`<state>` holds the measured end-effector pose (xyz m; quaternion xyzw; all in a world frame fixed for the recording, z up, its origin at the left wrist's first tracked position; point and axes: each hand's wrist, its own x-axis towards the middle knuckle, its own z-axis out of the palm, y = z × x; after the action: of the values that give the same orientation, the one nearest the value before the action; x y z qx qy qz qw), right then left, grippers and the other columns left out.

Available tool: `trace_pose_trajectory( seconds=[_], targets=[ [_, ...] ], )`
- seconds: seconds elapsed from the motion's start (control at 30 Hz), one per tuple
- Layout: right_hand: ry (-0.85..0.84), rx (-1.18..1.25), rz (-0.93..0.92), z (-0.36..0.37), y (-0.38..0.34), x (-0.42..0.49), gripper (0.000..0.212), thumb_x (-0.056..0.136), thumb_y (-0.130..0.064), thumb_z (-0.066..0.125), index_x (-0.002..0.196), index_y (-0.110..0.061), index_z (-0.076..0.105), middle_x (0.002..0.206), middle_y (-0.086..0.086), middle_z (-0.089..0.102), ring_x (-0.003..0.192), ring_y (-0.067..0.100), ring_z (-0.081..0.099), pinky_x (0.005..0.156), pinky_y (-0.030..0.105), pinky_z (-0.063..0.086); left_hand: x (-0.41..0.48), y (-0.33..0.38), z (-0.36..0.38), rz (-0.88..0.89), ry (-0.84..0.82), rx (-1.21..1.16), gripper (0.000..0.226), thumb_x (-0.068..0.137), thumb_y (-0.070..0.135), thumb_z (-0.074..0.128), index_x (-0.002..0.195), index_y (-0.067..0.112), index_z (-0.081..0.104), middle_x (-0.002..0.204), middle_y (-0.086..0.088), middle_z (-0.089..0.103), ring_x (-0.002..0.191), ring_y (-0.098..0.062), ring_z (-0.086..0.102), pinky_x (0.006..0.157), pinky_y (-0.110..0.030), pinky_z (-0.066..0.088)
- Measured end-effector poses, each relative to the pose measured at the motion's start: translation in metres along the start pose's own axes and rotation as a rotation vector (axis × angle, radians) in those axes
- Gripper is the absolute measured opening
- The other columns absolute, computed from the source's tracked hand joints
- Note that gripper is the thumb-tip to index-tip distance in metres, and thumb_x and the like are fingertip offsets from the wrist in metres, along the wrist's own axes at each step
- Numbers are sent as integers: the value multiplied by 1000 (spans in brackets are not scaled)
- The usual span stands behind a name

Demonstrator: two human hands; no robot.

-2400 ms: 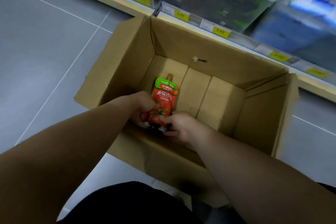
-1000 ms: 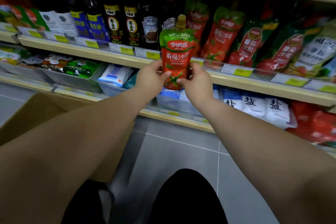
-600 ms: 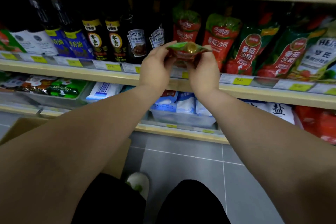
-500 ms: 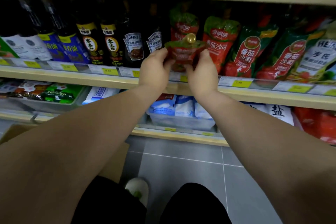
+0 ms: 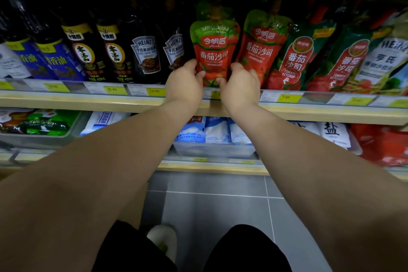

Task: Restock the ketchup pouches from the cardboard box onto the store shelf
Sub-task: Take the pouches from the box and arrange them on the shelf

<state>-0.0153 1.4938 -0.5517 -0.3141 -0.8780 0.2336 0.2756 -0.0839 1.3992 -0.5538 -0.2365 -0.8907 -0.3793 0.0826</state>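
A red ketchup pouch [image 5: 213, 48] with a green top stands upright at the front of the wooden store shelf [image 5: 92, 104]. My left hand [image 5: 184, 85] pinches its lower left edge. My right hand [image 5: 239, 84] pinches its lower right edge. To its right stands a matching ketchup pouch [image 5: 262, 46]. The cardboard box is out of view.
Dark Heinz sauce bottles [image 5: 145, 55] and soy sauce bottles [image 5: 85, 51] stand left of the pouch. Green-and-red ketchup pouches [image 5: 297, 62] lean on the right. White salt bags [image 5: 217, 132] fill the shelf below. Grey floor tiles [image 5: 212, 210] lie under my arms.
Both hands lifted the pouch from the box to the shelf, tipped it flat, then pushed it in and stood it upright between the Heinz bottles and the matching pouch.
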Motion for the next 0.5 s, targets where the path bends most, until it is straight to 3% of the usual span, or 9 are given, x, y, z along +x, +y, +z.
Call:
trace_pose_trajectory(
  seconds=[0.17,0.3,0.37,0.5],
  targets=[
    [-14,-62,10,-2,-3,-2,26,88,-25,58,107,-8,57,99,17,64,105,34,49,85,41,43,-2,1,-11,-51,-65,-127,30,91,22,56,120,14,60,107,-3,69,96,-14,61,77,-18,39],
    [54,47,71,-13,-15,-6,36,84,-21,62,114,-7,49,112,14,59,108,31,50,89,39,42,-14,-3,-35,-87,172,-230,26,87,28,61,110,18,57,78,12,60,78,-12,62,69,-21,45],
    [144,164,0,-17,-26,-15,36,82,-20,63,113,-8,49,114,10,55,105,26,52,88,36,44,-14,-6,-49,-105,316,-244,30,84,32,64,108,20,51,87,7,57,73,-10,58,61,-14,40],
    [-6,300,-141,-13,-48,-30,26,84,-19,58,108,-10,52,110,5,55,100,21,55,82,31,45,4,-4,-71,-41,409,-167,44,83,34,64,123,19,51,111,-3,52,85,-3,46,71,-6,28]
  ],
)
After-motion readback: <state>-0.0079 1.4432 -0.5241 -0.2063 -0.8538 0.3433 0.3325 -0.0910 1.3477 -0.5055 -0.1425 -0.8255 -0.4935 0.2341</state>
